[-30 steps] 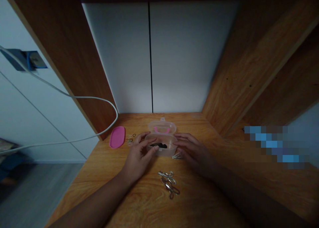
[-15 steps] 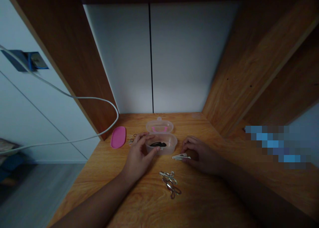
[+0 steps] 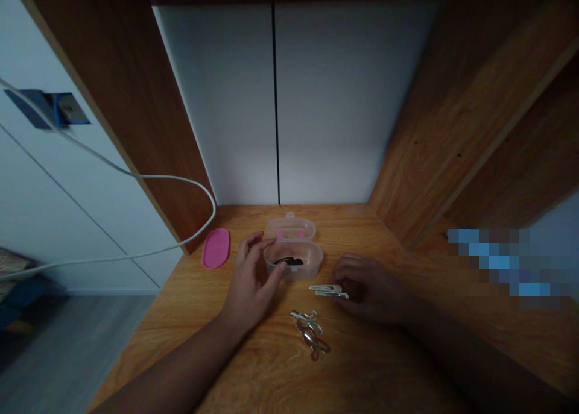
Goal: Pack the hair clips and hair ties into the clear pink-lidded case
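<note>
My right hand (image 3: 368,292) is shut on a silver hair clip (image 3: 328,291), at four o'clock from the clear box (image 3: 294,266). My left hand (image 3: 249,275) is open, touching the box.

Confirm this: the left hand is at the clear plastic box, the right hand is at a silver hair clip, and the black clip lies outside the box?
No: the head view shows the black clip inside the clear plastic box. The left hand and right hand are as stated.
</note>
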Demonstrator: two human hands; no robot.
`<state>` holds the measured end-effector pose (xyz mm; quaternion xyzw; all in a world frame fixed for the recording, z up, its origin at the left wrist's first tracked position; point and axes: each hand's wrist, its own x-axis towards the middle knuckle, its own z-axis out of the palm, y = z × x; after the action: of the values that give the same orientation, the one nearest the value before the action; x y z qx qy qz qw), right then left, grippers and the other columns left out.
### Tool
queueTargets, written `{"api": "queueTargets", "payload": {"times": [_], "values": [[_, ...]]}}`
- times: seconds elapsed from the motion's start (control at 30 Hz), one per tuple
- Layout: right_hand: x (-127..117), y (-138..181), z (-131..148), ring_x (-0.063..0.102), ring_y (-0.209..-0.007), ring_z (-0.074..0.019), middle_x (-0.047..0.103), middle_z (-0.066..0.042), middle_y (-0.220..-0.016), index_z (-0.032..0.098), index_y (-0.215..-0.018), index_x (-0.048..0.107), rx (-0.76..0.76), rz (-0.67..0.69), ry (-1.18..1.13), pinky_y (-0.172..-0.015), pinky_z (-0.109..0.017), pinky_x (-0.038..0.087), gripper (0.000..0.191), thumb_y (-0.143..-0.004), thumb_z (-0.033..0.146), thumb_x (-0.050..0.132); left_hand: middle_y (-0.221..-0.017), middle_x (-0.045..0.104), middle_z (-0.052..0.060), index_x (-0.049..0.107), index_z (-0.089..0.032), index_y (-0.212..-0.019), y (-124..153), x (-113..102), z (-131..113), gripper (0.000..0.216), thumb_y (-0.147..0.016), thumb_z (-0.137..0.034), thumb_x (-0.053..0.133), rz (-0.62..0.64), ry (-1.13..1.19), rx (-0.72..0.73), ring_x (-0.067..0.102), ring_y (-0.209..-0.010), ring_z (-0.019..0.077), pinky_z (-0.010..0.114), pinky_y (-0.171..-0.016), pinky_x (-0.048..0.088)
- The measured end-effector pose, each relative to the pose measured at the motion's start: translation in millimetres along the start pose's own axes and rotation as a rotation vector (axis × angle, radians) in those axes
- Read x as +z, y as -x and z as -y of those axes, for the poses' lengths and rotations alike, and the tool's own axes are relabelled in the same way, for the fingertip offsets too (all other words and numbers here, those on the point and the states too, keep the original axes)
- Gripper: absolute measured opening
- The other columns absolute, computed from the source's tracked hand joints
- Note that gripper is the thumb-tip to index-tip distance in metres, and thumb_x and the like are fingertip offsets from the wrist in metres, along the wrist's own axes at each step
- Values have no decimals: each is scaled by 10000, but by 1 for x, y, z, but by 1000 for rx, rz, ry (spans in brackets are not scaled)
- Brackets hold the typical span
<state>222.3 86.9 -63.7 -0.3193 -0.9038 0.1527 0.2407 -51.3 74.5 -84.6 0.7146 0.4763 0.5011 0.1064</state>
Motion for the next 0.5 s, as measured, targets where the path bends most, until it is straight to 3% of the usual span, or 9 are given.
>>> {"api": "queueTargets", "payload": {"times": [0.13, 0.27, 0.37, 0.5], "values": [[2, 1, 12, 616, -792, -160, 686, -31, -861, 218, -962, 663, -122, -76, -23, -702, -288, 467, 137, -830, 247, 688, -1381, 448, 139, 609, -210, -1208, 6, -8, -16, 338, -870, -201, 633, -44, -133, 322, 447, -1282, 312, 498, -1021, 399], [11, 2, 18, 633, -790, -142, 703, -31, -897, 233, -1033, 654, -225, -152, -52, -692, -261, 487, 221, -822, 209, 717, -1213, 630, 95, 647, -213, -1192, 11, -7, -24, 335, -859, -204, 684, 108, -175, 656, 561, -1109, 262, 435, -936, 405], [14, 3, 21, 642, -788, -140, 711, -38, -908, 227, -1059, 644, -268, -188, -51, -690, -257, 503, 268, -810, 201, 739, -1051, 738, 35, 666, -199, -1157, 11, -3, -24, 303, -858, -205, 714, 208, -136, 737, 610, -973, 207, 386, -898, 412], [16, 3, 21, 673, -800, -146, 733, -41, -910, 221, -1073, 644, -263, -204, -54, -704, -257, 531, 280, -812, 200, 743, -911, 768, 22, 676, -172, -1110, 12, 1, -22, 272, -843, -159, 727, 209, -36, 729, 612, -840, 180, 355, -827, 444]]}}
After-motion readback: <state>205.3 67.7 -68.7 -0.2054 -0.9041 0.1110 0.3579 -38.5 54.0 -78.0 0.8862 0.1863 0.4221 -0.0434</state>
